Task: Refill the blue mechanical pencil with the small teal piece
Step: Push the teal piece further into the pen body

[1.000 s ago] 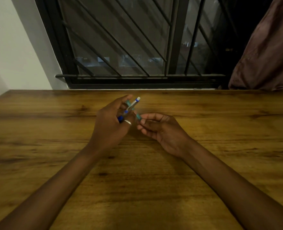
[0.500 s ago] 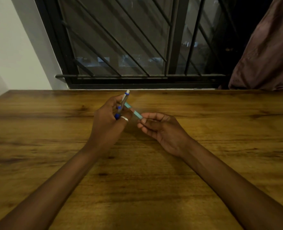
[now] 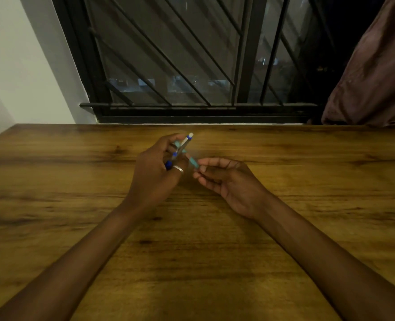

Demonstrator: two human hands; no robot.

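Above the wooden table (image 3: 76, 181), the left hand (image 3: 154, 174) curls its fingers round the blue mechanical pencil (image 3: 182, 146), its white end slanting up and away, while the right hand (image 3: 231, 181) pinches one end of the small teal piece (image 3: 193, 162) between thumb and forefinger, just beside the pencil.

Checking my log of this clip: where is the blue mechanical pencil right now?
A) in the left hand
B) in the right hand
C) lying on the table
A: the left hand grips the blue mechanical pencil, white end up; the right hand pinches the small teal piece.
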